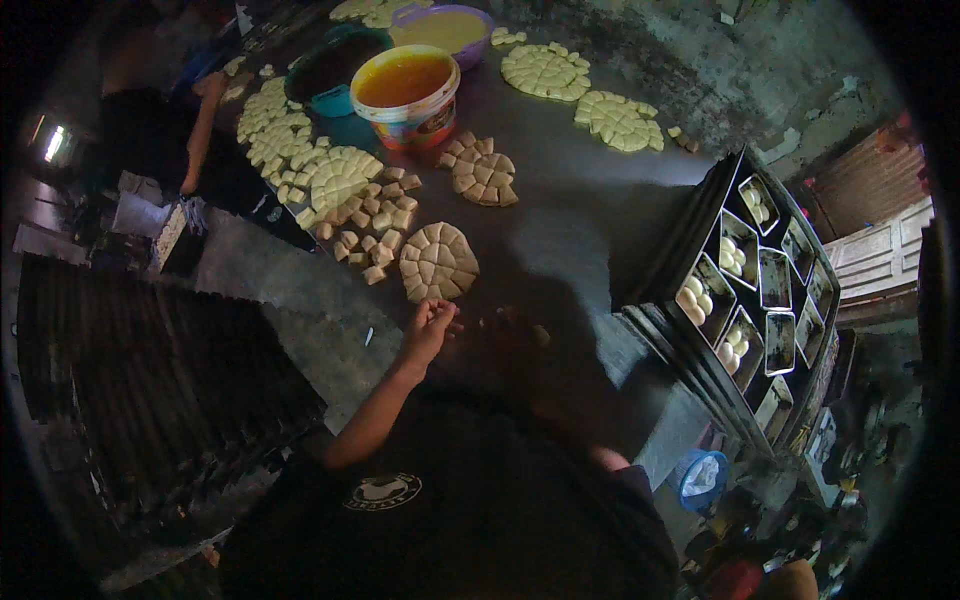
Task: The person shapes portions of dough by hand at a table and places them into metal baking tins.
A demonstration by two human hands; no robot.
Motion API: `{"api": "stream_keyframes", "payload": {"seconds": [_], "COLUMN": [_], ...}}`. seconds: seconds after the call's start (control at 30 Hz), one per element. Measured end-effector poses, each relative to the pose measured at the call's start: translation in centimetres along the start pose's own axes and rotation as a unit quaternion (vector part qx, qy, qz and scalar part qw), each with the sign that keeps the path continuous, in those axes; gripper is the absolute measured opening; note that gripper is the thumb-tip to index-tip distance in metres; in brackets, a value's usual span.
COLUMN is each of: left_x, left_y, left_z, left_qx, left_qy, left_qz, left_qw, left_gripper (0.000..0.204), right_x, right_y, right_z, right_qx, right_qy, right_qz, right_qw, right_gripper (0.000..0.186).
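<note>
My left hand [432, 326] is at the near edge of a round of brown dough [440, 262] cut into wedges and blocks. Its fingers are curled together, and whatever they may hold is too small to tell. Deep shadow covers my right hand [512, 325], just to the right, so its fingers do not show clearly. A small pale bit of dough [541, 335] seems to lie beside it. Left of the round are loose brown dough pieces [375, 222], and a partly broken-up cut round [484, 175] sits farther back.
Pale dough pieces [275, 130] spread along the table's left edge. A bucket of orange-yellow liquid [408, 105], a green tub [335, 100] and a purple basin [470, 30] stand behind. Loaf tins [775, 278], some with dough balls, fill the right side. Another person's arm [203, 130] reaches in at left.
</note>
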State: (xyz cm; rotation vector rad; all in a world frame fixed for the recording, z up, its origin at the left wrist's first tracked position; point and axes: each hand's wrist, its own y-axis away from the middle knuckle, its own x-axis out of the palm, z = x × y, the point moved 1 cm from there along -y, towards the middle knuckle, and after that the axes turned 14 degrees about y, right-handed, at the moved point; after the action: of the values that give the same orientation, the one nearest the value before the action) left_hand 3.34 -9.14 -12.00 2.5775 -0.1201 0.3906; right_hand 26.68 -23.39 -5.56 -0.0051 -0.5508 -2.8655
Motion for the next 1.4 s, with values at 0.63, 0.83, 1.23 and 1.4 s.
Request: {"api": "stream_keyframes", "payload": {"seconds": [0.63,0.83,1.23,1.4], "left_x": [-1.0,0.0,-2.5,-2.7], "left_y": [2.1,1.2,2.1,2.3], "left_z": [-2.5,-2.9,-0.6,0.3], "left_qx": [0.006,0.016,0.010,0.055], "left_qy": [0.007,0.020,0.003,-0.012], "left_qz": [0.017,0.016,-0.015,-0.006], "left_qw": [1.000,1.000,1.000,0.998], "left_gripper": [0.030,0.029,0.033,0.033], "right_x": [-44.9,-50.9,-12.1,-11.3], "right_y": [6.9,6.8,-8.0,-26.5], "right_z": [11.6,4.4,18.1,5.5], "right_qx": [-0.027,0.132,-0.248,-0.259], "right_qy": [0.055,0.449,0.491,0.564], "right_qz": [-0.348,-0.344,-0.255,-0.210], "right_qw": [0.935,0.814,0.795,0.755], "right_gripper": [0.069,0.065,0.014,0.035]}}
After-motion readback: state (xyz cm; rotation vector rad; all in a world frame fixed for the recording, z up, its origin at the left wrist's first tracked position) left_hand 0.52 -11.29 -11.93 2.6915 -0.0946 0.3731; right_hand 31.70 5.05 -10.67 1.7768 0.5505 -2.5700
